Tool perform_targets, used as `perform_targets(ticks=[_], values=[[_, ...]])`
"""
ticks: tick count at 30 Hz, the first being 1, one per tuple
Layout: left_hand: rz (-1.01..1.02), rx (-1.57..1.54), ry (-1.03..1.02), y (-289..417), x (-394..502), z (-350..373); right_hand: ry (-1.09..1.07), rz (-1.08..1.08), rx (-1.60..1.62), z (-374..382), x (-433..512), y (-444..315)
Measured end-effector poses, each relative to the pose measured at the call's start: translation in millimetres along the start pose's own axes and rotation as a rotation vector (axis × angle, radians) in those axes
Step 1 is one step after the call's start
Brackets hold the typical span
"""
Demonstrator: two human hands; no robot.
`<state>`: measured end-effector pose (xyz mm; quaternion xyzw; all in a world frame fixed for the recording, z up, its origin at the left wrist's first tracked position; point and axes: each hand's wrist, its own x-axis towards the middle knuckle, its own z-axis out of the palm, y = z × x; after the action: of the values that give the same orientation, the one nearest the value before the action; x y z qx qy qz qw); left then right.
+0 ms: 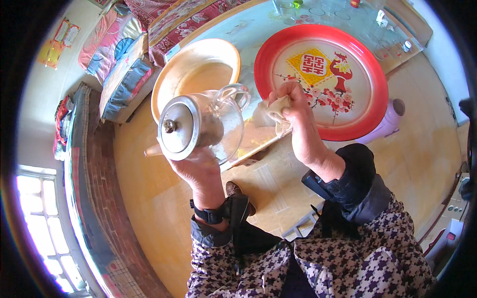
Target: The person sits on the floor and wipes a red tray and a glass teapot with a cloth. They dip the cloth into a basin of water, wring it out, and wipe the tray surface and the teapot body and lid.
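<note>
A glass teapot with a metal lid lies tilted in my left hand, which supports it from below. Its spout points left and its clear handle is at the upper right. My right hand grips a crumpled pale cloth just right of the teapot, apart from it. Behind the teapot stands a cream basin with some liquid at its bottom. A red-rimmed enamel tray with a flower and vase pattern lies beyond my right hand.
Basin and tray rest on a glass-topped table. Drinking glasses stand at its far side. A lilac thermos-like vessel is beside the tray, partly hidden. A cloth-covered seat stands at left, near a brick-sided platform.
</note>
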<state>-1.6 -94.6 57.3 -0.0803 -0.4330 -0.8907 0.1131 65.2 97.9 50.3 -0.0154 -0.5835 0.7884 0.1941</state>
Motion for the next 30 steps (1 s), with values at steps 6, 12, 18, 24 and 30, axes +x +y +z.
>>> perform_targets(ticks=[6, 12, 18, 24, 30], values=[[-0.042, 0.006, 0.066, -3.0, -1.3, -0.7, 0.089, -0.424, -0.267, 9.9, -2.3, -3.4], [-0.032, 0.069, 0.058, -16.9, -17.2, 10.9, 0.151, -0.780, -0.698, 6.2, 6.5, -7.2], [0.022, 0.203, 0.118, -28.4, -27.2, 15.9, 0.230, -0.683, -0.845, 9.8, 11.0, -4.9], [0.094, 0.222, 0.093, -25.1, -17.0, 8.8, 0.022, -0.495, -0.849, 18.6, -13.0, -5.9], [0.159, 0.378, 0.043, -16.2, -11.9, 2.8, -0.056, -0.434, -0.879, 22.8, -16.3, -2.3]])
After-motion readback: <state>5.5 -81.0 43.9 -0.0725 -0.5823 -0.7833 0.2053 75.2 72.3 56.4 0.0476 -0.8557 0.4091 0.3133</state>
